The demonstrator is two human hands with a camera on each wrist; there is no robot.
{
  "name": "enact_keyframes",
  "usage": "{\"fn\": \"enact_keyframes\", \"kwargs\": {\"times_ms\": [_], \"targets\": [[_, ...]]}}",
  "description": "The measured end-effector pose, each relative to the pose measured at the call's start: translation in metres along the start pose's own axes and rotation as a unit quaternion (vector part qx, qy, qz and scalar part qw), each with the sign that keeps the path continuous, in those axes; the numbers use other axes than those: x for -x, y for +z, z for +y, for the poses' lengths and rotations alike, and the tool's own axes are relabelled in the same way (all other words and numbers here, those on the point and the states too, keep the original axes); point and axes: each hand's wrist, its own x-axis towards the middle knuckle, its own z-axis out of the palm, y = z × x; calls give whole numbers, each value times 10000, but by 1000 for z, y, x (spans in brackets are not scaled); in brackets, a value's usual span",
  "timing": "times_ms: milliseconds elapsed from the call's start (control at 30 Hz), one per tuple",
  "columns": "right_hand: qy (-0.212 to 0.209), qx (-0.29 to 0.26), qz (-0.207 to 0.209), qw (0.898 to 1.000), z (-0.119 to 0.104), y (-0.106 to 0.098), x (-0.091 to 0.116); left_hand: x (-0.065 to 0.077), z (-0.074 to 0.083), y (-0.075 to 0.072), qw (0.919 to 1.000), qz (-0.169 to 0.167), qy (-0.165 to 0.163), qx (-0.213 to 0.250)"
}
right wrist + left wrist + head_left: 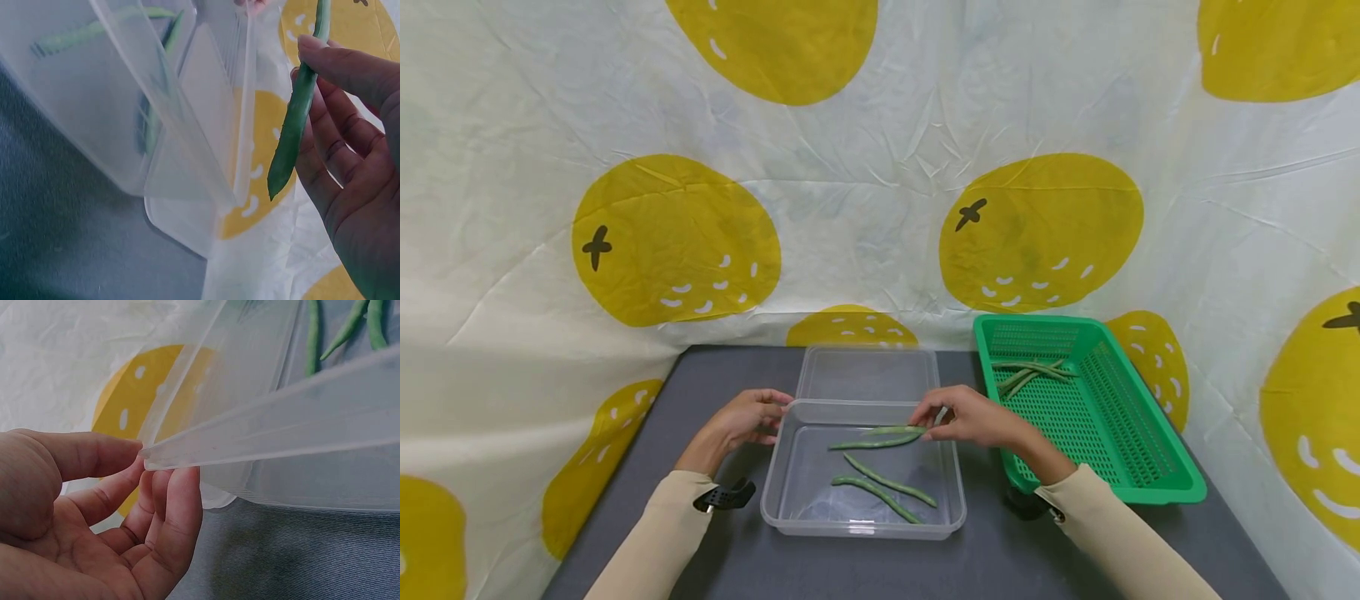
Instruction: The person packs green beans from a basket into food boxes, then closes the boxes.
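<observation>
— White cloth [865,225] printed with yellow fruit hangs beyond both hands, behind a dark grey table [827,575]. Can you read anything?

— One bright patch shows on the near wall of the clear tub [805,496]; glare or label, I can't tell. The tub sits between the hands.

— How are they posed?

— Left hand [747,421]: thumb and fingers pinch the tub's rim at its far left corner, palm outside. Right hand [964,417]: it reaches over the far right side, thumb and fingertips pinching a green bean [294,128]. Another bean lies close by those fingers; whether it's gripped too, I can't tell.

— And the other beans?

— Two loose beans [891,482] lie in the tub, nearer the body than the right hand. More beans [1033,375] are in the green basket [1075,429], to the right of that hand.

— Anything in the way?

— The right forearm crosses the basket's near left edge. A clear flat lid [865,373] lies beyond the tub, between the hands, its near edge behind the tub's rim.
</observation>
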Motion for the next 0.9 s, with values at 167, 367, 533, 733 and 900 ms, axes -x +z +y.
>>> {"fn": "enact_keyframes", "kwargs": {"times_ms": [167, 367, 533, 733, 900], "targets": [[-215, 86, -124, 9997, -1, 6, -5, 1, 0, 0, 10000, -20, 35, 2], [-358, 66, -10, 9993, 1, 6, -4, 0, 1, 0, 10000, -4, 1, 5], [-375, 119, 150, 9991, 2, 0, 3, -2, 0, -1, 10000, -4, -3, 2], [-340, 255, 299, 9987, 10, -10, 16, -2, -2, 0, 10000, -11, -9, -6], [-111, 278, 455, 9985, 17, -21, 26, 0, -1, 1, 10000, -10, -4, -7]]}}
